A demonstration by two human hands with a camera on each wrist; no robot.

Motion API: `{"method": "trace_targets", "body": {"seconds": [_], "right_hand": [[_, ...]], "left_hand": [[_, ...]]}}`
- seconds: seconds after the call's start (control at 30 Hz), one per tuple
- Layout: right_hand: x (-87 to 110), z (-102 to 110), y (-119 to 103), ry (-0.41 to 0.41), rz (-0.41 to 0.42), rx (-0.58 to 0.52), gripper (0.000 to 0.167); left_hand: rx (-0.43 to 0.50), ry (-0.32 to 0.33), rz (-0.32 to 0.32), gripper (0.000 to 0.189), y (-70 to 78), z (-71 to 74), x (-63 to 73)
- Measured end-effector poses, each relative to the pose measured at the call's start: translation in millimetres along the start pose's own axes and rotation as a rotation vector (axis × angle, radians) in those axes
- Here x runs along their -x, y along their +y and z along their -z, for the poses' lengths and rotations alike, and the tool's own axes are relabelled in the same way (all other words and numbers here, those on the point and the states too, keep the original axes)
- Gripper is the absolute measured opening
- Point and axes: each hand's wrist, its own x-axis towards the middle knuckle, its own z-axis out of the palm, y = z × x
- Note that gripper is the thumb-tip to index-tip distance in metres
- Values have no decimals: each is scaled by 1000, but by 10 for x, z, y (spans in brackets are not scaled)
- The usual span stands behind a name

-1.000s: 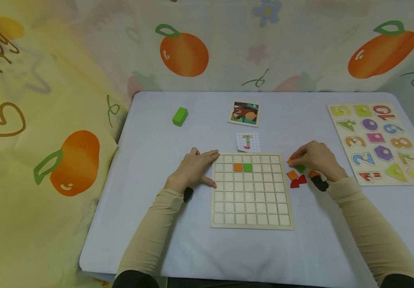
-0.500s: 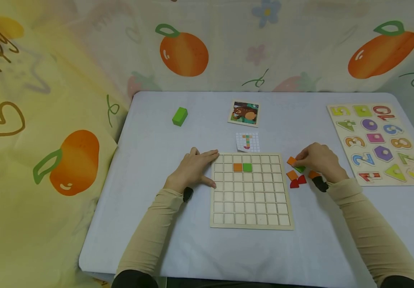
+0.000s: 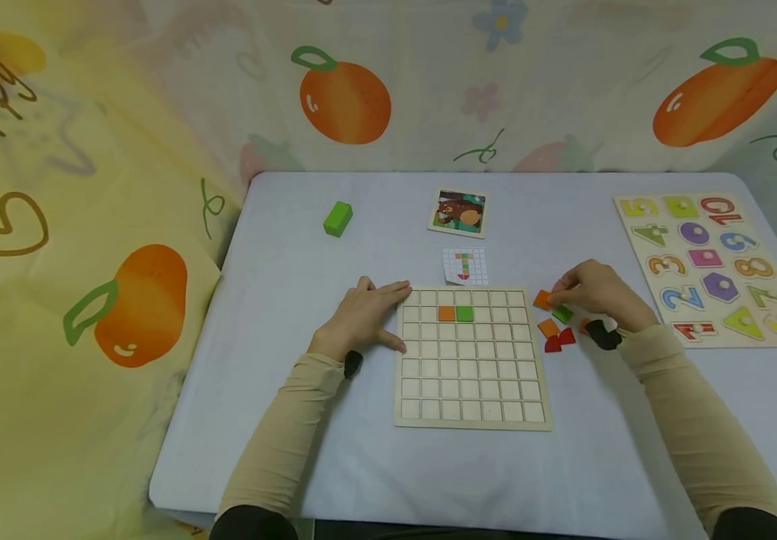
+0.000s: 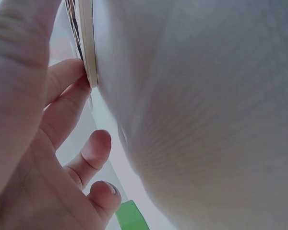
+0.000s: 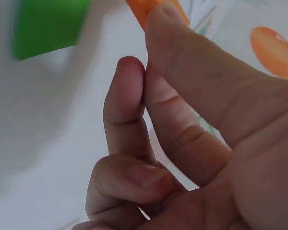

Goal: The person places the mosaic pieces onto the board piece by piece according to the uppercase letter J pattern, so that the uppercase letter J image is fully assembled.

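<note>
The wooden grid board [image 3: 469, 428] lies on the table, an orange square tile [image 3: 446, 314] and a green square tile [image 3: 464, 314] side by side in its second row. My left hand [image 3: 355, 322] rests at the board's left edge, fingers spread; in the left wrist view two fingertips touch the board's edge [image 4: 89, 45]. My right hand [image 3: 594, 289] pinches an orange tile [image 5: 143, 9] between thumb and finger, right of the board. Below it lie a green tile [image 3: 562, 313], another orange tile [image 3: 548, 328] and red pieces [image 3: 553, 344].
A card [image 3: 466, 266] with a coloured pattern touches the board's back edge. Behind it lies a bear picture puzzle [image 3: 459, 213]. A green block [image 3: 338, 219] stands at the back left, a number and shape puzzle board [image 3: 719, 270] at the right.
My right hand has lifted slightly from over the loose tiles with the orange tile between its fingers. More of the green tile shows. My left hand and the board have stayed put.
</note>
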Motion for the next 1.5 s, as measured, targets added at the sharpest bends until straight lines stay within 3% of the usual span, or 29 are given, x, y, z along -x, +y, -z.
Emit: {"method": "trace_targets", "body": {"seconds": [0.3,0.6,1.07,1.33,1.5], "right_hand": [[-95,9,-301,-55,99,17,27],[-209,-114,-564,-111,137,10,23],[-304,-291,-744,-144,225,87,21],[-331,-359,-774,-170,196,79,19],[-331,-399,-784,-130,161,114,18]], "left_hand": [[-5,-7,3,108,1,8,5],[-10,-19,8,109,10,-8,-2],[0,-19,15,108,17,21,8],[6,-15,8,107,31,42,18],[6,-16,12,108,30,35,20]]}}
